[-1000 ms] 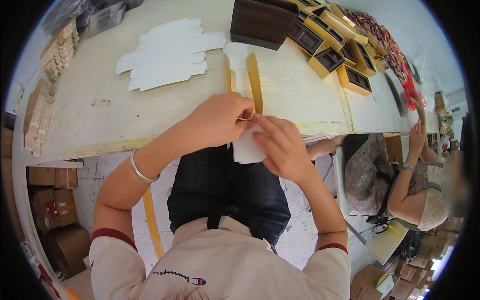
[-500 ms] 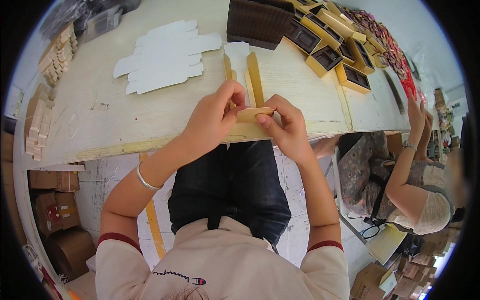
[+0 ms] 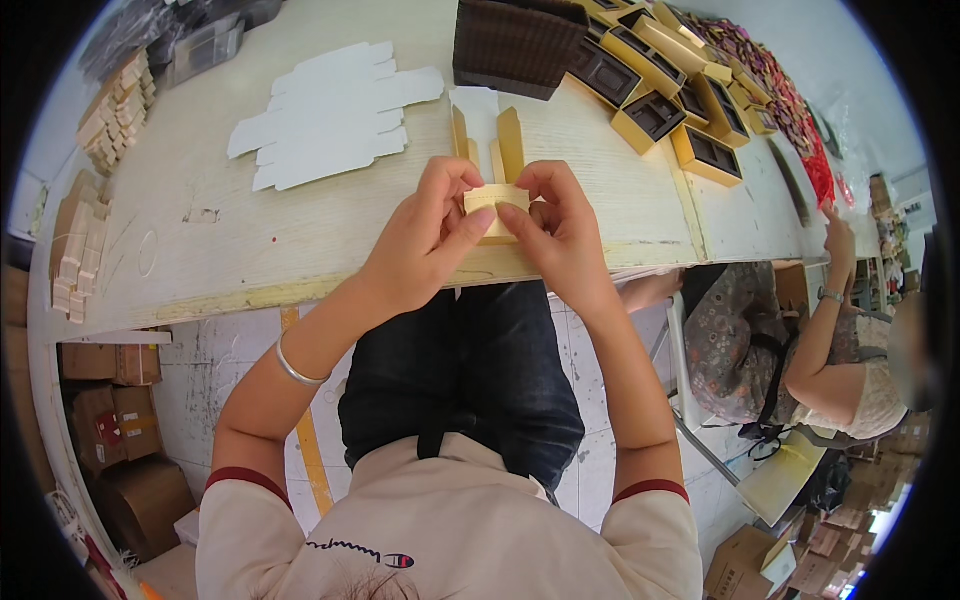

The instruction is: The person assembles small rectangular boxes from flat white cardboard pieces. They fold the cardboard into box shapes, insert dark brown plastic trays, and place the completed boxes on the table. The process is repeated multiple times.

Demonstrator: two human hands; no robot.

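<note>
A partly folded gold cardboard box with a white inside lies at the table's near edge, its long sides standing up. My left hand pinches the left end of its near flap, thumb on the front and fingers behind. The right end of that flap is gripped the same way by my right hand. Both thumbs press close together on the gold panel. To the left, a stack of flat white box blanks lies on the table.
Dark brown trays stand stacked beyond the box. Finished gold boxes with dark inserts pile up at the far right, beside red tassels. Bundled cardboard strips line the left edge. A co-worker's arm reaches in at right.
My hands have drawn closer together on the near flap, which now stands more upright between both thumbs. The co-worker's hands at right have moved lower.
</note>
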